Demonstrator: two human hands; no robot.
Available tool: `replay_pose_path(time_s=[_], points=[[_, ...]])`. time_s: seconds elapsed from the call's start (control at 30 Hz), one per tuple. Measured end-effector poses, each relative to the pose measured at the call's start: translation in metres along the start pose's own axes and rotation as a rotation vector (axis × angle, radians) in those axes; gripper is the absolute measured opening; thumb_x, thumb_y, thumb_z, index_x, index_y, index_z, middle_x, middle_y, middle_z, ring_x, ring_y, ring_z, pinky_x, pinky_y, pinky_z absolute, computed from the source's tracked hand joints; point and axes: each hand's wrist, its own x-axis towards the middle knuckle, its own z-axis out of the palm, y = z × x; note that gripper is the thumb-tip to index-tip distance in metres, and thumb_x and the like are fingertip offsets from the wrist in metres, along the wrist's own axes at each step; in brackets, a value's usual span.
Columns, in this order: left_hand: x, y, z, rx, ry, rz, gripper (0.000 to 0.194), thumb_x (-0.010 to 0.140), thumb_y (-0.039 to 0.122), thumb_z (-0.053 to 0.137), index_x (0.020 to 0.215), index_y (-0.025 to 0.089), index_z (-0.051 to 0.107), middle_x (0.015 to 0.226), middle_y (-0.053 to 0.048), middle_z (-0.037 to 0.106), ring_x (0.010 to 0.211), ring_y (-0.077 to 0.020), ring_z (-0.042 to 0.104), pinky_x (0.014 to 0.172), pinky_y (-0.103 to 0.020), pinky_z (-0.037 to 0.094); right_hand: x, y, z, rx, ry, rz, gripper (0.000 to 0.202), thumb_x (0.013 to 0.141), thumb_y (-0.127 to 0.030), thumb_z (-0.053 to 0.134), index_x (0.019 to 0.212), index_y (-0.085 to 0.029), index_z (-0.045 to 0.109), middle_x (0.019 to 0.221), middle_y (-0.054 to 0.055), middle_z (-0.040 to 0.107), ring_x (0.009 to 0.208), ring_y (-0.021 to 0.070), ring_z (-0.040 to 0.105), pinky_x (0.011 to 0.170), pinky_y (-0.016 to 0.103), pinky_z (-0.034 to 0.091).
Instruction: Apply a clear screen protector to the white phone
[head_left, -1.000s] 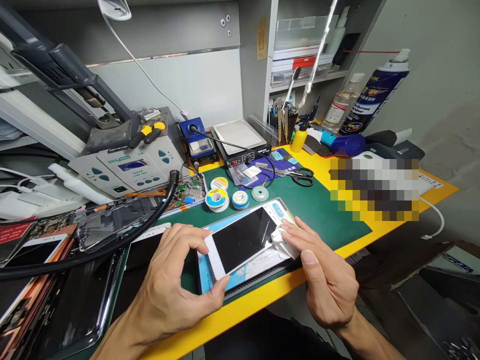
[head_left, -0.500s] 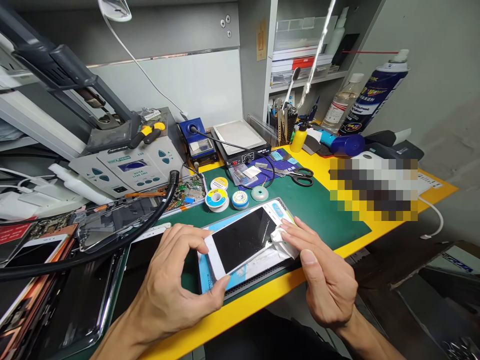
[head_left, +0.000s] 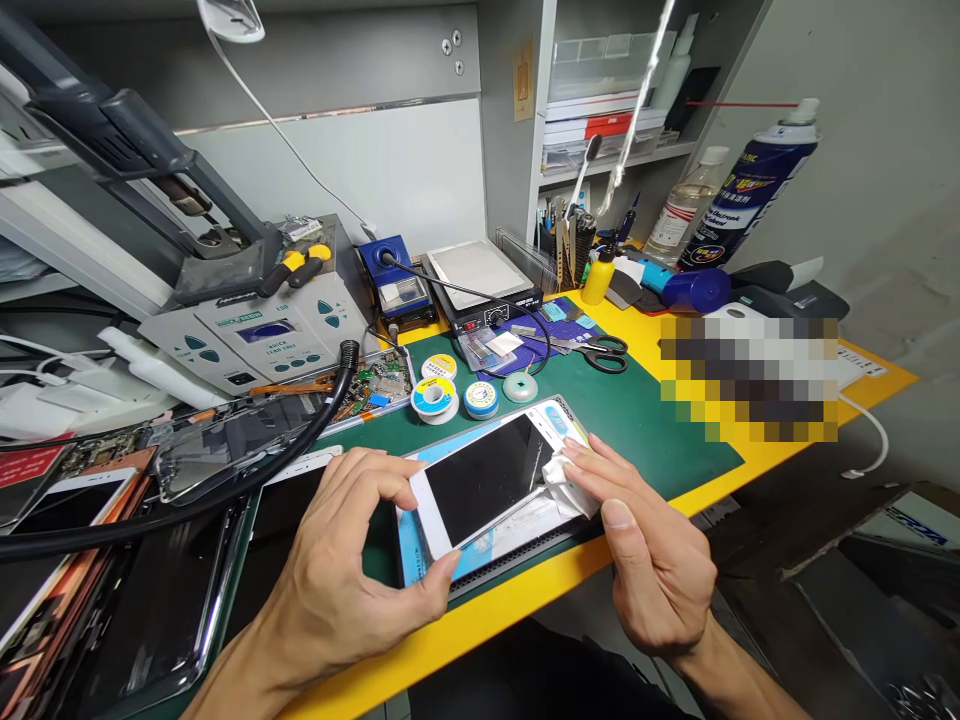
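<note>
A white smartphone [head_left: 487, 480] with a dark screen lies tilted over a light-blue and white pad [head_left: 411, 562]. My left hand [head_left: 352, 560] grips the phone's near-left end between thumb and fingers. On the far-right part, my right hand [head_left: 652, 555] presses a crumpled white tissue [head_left: 568, 487] against the phone's edge, fingers together over it. Pale streaks show on the screen beside the tissue. The pad rests on a dark perforated plate [head_left: 517, 556]. Part of the phone's right end is hidden by the tissue and fingers.
Solder spools [head_left: 435, 398] and scissors [head_left: 600, 352] lie on the green mat [head_left: 652, 430] beyond the phone. A rework station [head_left: 262, 335] stands at left, its black hose [head_left: 300, 450] crossing toward stacked phones [head_left: 75, 560]. A yellow bottle [head_left: 598, 280] and spray can [head_left: 750, 190] stand at back right.
</note>
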Motion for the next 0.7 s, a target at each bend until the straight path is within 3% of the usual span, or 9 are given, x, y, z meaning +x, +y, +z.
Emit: replay_pose_path(time_s=[0.7], points=[[0.0006, 0.0028, 0.0, -0.003, 0.051, 0.011, 0.038, 0.073, 0.02, 0.076, 0.097, 0.023, 0.046, 0.108, -0.011, 0.066, 0.098, -0.0282, 0.061, 0.092, -0.054, 0.048, -0.0008, -0.0002, 0.0005, -0.007, 0.014, 0.011, 0.053, 0.091, 0.001, 0.045, 0.137, -0.015, 0.065, 0.131, 0.012, 0.069, 0.125, 0.0323, 0.064, 0.109, 0.062, 0.049]])
